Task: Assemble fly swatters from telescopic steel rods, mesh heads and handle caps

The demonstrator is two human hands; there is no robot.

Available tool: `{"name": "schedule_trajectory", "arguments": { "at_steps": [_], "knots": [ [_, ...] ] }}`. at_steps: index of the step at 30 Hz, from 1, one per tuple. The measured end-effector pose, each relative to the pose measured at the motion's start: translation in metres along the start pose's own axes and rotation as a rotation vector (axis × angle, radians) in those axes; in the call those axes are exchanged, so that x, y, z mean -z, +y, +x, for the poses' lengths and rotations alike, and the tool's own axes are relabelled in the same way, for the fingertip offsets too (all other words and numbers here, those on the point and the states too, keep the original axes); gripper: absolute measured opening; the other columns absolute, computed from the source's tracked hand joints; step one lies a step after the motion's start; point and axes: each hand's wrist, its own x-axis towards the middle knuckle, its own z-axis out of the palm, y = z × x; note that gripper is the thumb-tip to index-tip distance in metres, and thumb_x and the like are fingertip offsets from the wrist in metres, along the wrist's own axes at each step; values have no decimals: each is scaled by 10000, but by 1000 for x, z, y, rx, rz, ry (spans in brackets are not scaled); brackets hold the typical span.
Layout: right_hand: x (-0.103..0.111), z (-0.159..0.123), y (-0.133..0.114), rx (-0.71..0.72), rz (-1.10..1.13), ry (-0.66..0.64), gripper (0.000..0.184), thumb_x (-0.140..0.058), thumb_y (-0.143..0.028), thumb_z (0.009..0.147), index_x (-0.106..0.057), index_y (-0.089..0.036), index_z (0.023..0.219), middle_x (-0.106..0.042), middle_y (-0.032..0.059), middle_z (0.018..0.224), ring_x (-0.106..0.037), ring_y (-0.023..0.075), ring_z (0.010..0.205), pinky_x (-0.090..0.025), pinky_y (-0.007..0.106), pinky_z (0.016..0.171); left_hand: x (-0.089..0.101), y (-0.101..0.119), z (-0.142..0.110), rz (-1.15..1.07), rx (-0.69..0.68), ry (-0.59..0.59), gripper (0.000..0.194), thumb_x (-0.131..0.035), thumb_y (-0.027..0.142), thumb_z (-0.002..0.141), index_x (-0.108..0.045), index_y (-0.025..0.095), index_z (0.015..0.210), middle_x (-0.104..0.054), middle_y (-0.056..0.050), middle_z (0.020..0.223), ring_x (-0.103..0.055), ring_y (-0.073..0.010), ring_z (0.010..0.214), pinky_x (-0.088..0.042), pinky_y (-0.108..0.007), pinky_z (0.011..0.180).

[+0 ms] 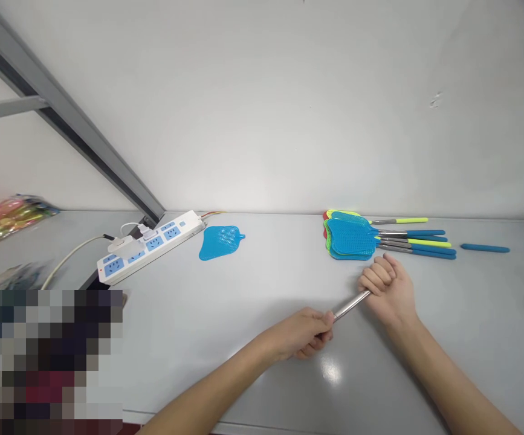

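A shiny metal rod (351, 306) runs slantwise between my two hands, over the front half of the table. My left hand (309, 333) is closed round its lower end, and my right hand (385, 284) is wrapped in a fist round the upper end. Both ends are hidden in my fingers. Just beyond my right hand lies a stack of fly swatters (352, 235) with blue, green, yellow and red heads and metal shafts. A loose blue swatter head (220, 243) rests to the left. On the far right is a separate blue handle grip (485, 248).
A white power strip (153, 244) with plugs and cables lies at the left, by a grey metal frame post (84, 130). Colourful plastic-wrapped packs (10, 217) sit at the far left. A pale wall (289, 121) rises behind the grey table (175, 338). The lower left is pixelated.
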Motion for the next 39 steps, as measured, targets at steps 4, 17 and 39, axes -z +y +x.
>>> {"name": "schedule_trajectory", "arguments": {
  "at_steps": [4,17,39],
  "knots": [
    [-10,-5,-9,16,-28,-31,358,-394,-232,797,-182,-183,513,-104,-63,423,-175,81,357,-223,198,316,-3,4,1,41,-59,16,473,-357,623,703,-434,158,651,-276,69,498,-182,-36,402,-110,-200,389],
    [4,2,-22,196,-18,112,352,-428,-186,694,-131,-177,504,-137,-49,410,-217,88,369,-296,216,352,7,11,-13,1006,-289,680,361,-173,346,864,-452,174,712,-500,-15,671,-443,-133,612,-310,-251,557],
    [15,4,-4,214,4,213,320,-364,-181,640,-81,-173,492,-140,-46,358,-229,81,316,-296,206,321,11,2,2,1449,-273,845,375,-158,293,887,-476,165,734,-553,-37,666,-493,-147,611,-298,-291,640]
  ]
}}
